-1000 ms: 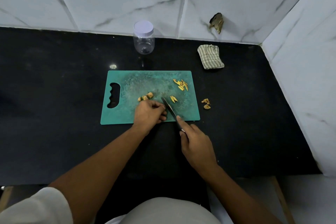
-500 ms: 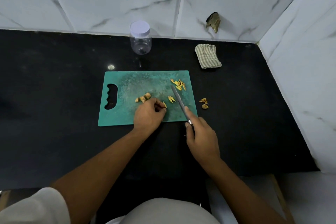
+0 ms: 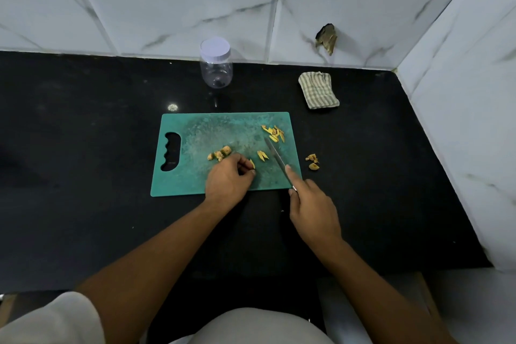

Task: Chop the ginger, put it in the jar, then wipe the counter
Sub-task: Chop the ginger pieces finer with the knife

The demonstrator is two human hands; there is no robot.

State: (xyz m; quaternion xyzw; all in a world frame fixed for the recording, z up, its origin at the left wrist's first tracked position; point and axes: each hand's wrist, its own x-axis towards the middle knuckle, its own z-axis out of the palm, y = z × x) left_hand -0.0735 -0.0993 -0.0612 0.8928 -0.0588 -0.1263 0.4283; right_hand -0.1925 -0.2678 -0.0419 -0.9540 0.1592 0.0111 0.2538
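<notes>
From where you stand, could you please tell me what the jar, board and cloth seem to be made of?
Jar: likely clear plastic, glossy; you see through its wall; matte pale lid. Board: probably plastic, teal, dull; scuffed pale by cuts. Cloth: woven fabric, striped, soft folds.

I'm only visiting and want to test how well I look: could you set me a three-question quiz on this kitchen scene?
1. True or false: the clear plastic jar with a white lid stands on the green plastic chopping board.
2. The right hand grips: A a spoon, B a slim steel knife, C a fork.
3. Fill in: the left hand pinches a yellow piece of ___.
Key: 1 false; 2 B; 3 ginger.
</notes>
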